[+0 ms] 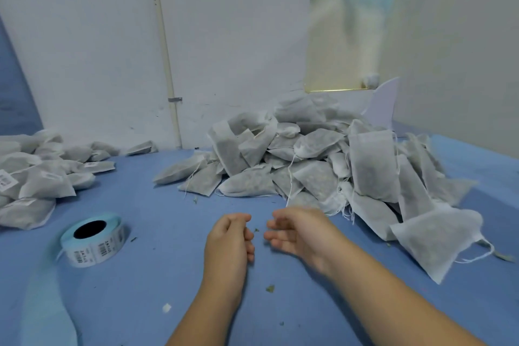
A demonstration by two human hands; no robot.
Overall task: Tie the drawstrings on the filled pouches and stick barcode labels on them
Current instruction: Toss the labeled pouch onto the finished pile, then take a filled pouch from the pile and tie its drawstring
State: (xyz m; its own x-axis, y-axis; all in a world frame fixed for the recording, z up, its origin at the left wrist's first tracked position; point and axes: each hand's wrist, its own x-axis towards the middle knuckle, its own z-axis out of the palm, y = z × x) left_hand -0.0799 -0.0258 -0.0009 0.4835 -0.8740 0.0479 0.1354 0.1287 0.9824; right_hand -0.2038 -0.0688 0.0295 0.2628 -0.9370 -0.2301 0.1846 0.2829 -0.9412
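- Left hand (229, 236), right of roll (92, 239): fingers loosely curled, holding nothing.
- Right hand (295, 230), farther right of roll: fingers relaxed, apart.
- Pouches (317, 177) heaped beyond roll.

Both hands empty, L hand (229, 236), R hand (297, 230), pouch pile (323, 160) behind, label roll (94, 239)

The room is lit softly and evenly in a cool tone, with only faint shadows on the table (168, 205) under the left hand (229, 241) and beside the roll (94, 239). The right hand (297, 233), the roll and the right side of the pile (323, 160) are smeared with blur, and the opening (348, 36) above is hazy and washed out. The wide lens bows the pipe (165, 50) and stretches the edges.
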